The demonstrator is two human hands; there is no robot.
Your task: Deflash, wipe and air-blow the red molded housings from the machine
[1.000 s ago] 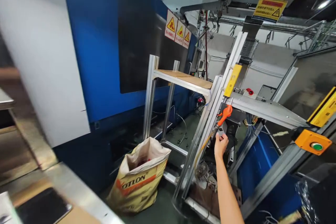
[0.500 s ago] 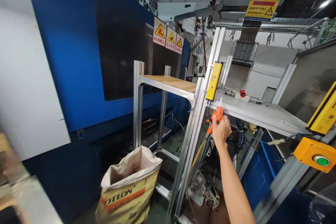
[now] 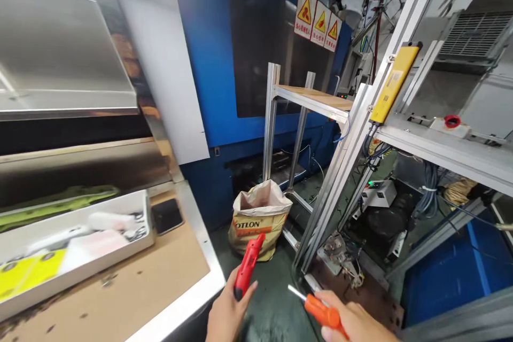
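The person's left hand (image 3: 228, 316) sits at about 7 o'clock in the view, its fingers wrapped closed around a red-handled tool (image 3: 248, 266) whose capped black end shows near the palm and whose tip points to about 1 o'clock. The right hand (image 3: 355, 321), at about 5 o'clock, is clamped on an orange-handled screwdriver (image 3: 323, 311), its steel shaft pointing to about 10 o'clock. The 2 tools are well apart and touch nothing but the hands, so no part is being worked on in this view. At about 2 o'clock from the hands rises an aluminium frame (image 3: 352, 171) carrying a yellow light curtain (image 3: 395, 84), with a black unit (image 3: 387, 219) and a blue cable bundle (image 3: 428, 189) lying open below its plate, no cover over them. How much of the work there is finished or left cannot be told from this view. At about 9 o'clock, a white tray (image 3: 84, 276) rests on a cardboard-topped bench (image 3: 132, 283), beside a black pad (image 3: 166, 216). A paper sack (image 3: 258, 224) printed OTLON stands on the floor at about 12 o'clock, in front of a metal rack (image 3: 312, 97) and the blue machine housing (image 3: 208, 64), which bears 3 warning signs (image 3: 318, 24).
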